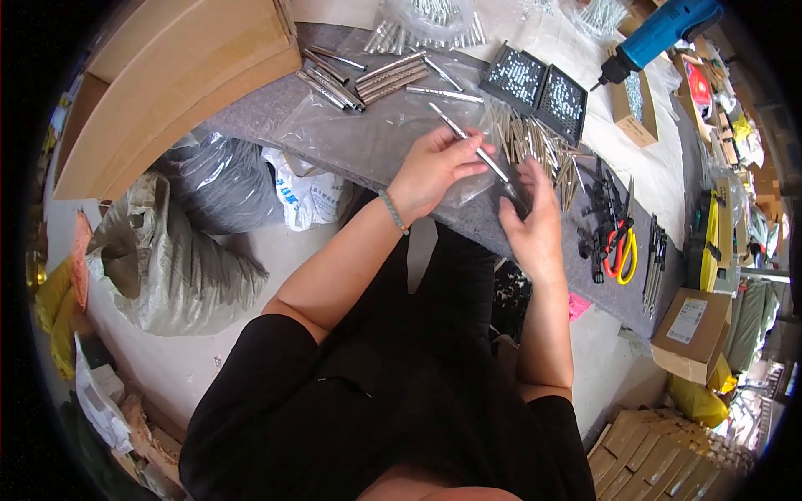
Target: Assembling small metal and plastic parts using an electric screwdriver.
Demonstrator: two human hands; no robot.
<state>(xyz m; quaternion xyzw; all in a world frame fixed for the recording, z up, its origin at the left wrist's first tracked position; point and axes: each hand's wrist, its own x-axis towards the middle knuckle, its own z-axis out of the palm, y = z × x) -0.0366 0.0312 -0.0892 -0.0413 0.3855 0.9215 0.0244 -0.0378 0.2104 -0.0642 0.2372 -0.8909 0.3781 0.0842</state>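
Note:
My left hand (434,171) is closed on a slim silver metal tube (489,160), pinched between thumb and fingers. The tube slants from upper left down to the right. By its lower end is my right hand (537,234), thumb and fingers apart; whether it touches the tube I cannot tell. Beyond the hands, similar metal tubes (391,75) lie in rows on a clear plastic bag (322,125). A loose pile of thin metal rods (535,142) spreads beside my right hand. Behind it, two black trays (561,104) hold many small pale pieces.
On the grey tabletop (643,292) at right lie red-and-yellow-handled scissors (622,255), black tools and thin dark rods (654,263). A blue power drill (660,42) is at the far right near an open carton (635,113). A large cardboard box (180,92) stands left; filled sacks (180,267) sit below.

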